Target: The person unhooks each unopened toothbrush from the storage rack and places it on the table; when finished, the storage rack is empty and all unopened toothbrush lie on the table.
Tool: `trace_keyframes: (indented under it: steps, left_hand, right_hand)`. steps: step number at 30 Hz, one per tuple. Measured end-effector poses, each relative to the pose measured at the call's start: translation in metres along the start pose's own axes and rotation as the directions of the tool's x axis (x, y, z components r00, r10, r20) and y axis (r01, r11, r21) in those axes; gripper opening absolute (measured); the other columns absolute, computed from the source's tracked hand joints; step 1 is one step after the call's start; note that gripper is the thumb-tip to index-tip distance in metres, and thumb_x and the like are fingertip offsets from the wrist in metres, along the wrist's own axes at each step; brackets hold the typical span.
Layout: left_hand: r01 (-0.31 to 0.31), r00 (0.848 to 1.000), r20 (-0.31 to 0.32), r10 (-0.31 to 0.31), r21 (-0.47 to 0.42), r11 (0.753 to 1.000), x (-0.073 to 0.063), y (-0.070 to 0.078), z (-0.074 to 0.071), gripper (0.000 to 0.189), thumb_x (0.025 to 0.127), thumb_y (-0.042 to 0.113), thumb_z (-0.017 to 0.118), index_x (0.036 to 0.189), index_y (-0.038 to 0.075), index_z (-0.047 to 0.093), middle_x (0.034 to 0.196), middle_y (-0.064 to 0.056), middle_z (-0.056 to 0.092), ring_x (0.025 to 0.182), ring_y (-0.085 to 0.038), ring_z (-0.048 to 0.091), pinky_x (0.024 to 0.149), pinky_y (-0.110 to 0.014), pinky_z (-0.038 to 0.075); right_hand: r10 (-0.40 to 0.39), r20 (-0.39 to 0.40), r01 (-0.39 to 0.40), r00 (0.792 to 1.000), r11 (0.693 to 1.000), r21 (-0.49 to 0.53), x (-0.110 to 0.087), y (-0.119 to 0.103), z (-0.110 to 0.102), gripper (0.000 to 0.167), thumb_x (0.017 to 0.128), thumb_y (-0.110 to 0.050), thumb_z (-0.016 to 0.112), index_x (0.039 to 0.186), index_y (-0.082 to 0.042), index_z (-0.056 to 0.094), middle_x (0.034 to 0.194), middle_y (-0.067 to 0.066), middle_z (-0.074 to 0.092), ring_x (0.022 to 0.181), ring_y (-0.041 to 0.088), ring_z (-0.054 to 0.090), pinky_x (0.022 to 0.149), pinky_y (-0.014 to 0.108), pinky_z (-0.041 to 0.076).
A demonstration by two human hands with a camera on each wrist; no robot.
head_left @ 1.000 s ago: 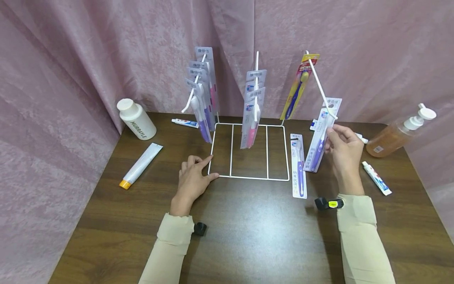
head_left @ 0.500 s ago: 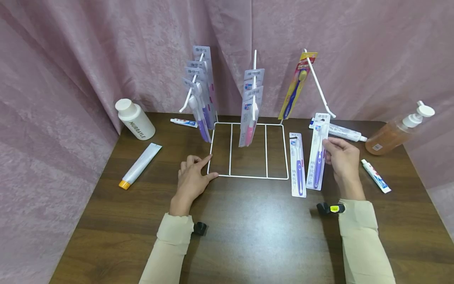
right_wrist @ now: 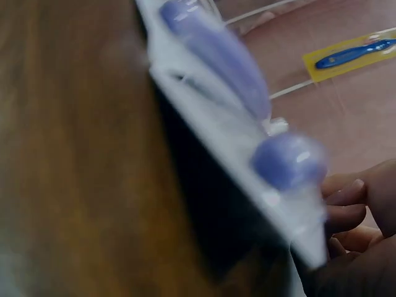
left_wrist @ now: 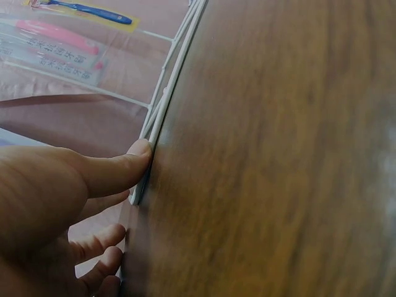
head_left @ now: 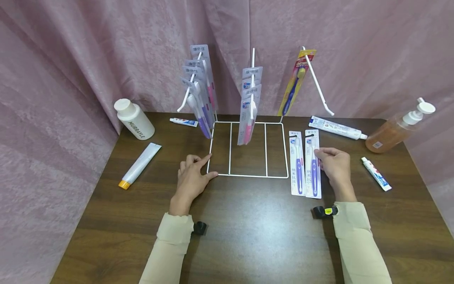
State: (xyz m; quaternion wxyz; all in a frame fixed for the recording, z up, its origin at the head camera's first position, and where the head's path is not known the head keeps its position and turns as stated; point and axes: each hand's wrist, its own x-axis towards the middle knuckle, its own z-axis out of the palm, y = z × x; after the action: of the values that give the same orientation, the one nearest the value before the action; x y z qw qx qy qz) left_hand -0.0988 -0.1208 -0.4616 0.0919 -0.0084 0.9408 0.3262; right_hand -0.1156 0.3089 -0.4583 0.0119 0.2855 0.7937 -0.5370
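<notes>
Pinching a purple toothbrush pack [head_left: 313, 167] by its right edge in the right grip [head_left: 335, 165], to the right of the white wire rack [head_left: 248, 176]! Lining up just beside a second purple toothbrush pack [head_left: 298, 165], laid on the surface [head_left: 255, 232]. Hard to tell, with the right wrist view blurred, whether touching that surface all along or tilted slightly off. Across to the left grip [head_left: 191, 179], relaxed, with thumb and forefinger stretched out onto the rack's near left corner. Looking up, spotting several toothbrush packs [head_left: 198, 98] on the left hook [head_left: 183, 103], pink-handled packs [head_left: 244, 122] on the middle hook [head_left: 253, 58], and a yellow-carded toothbrush [head_left: 291, 88] far back on the right hook [head_left: 316, 81]. Moving outward, finding a large toothpaste tube [head_left: 335, 128], a small toothpaste tube [head_left: 376, 174] and an amber pump bottle [head_left: 388, 137] on the right. Swinging left, catching a tilted white bottle [head_left: 136, 123], an orange-capped tube [head_left: 141, 163] and a little tube [head_left: 184, 122], all before a pink curtain [head_left: 106, 59].
</notes>
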Motion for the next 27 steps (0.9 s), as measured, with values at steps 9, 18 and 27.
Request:
trace_keyframes:
  steps: [9, 18, 27]
  left_hand:
    - [-0.015, 1.000, -0.015, 0.015, -0.024, 1.000, 0.004, -0.006, 0.004, 0.073, 0.103, 0.038, 0.087, 0.169, 0.027, 0.058, 0.151, -0.017, 0.051, 0.129, -0.043, 0.043, 0.107, -0.055, 0.037]
    - [-0.013, 1.000, 0.005, 0.013, -0.028, 1.000, 0.007, -0.011, 0.005, 0.076, 0.103, 0.044, 0.086, 0.171, 0.028, 0.056, 0.153, -0.015, 0.050, 0.133, -0.043, 0.042, 0.113, -0.058, 0.037]
    - [-0.016, 1.000, -0.004, 0.016, -0.018, 1.000, 0.004, -0.008, 0.005, 0.075, 0.103, 0.039, 0.087, 0.170, 0.026, 0.057, 0.152, -0.017, 0.050, 0.132, -0.044, 0.043, 0.109, -0.057, 0.037]
  right_hand:
    - [-0.004, 0.004, 0.004, 1.000, 0.981, -0.194, -0.004, 0.000, 0.003, 0.047, 0.115, -0.035, 0.069, 0.145, 0.000, 0.076, 0.122, 0.011, 0.076, 0.090, 0.006, 0.063, 0.072, 0.019, 0.052]
    - [-0.057, -0.047, 0.041, 0.997, 0.956, -0.291, -0.005, -0.002, 0.002, 0.044, 0.113, -0.033, 0.071, 0.135, 0.003, 0.081, 0.120, 0.019, 0.081, 0.087, 0.012, 0.064, 0.068, 0.023, 0.048]
    - [-0.099, -0.090, 0.069, 0.991, 0.954, -0.292, -0.009, 0.000, 0.006, 0.034, 0.109, -0.023, 0.075, 0.126, 0.004, 0.084, 0.109, 0.020, 0.084, 0.074, 0.006, 0.062, 0.064, 0.023, 0.046]
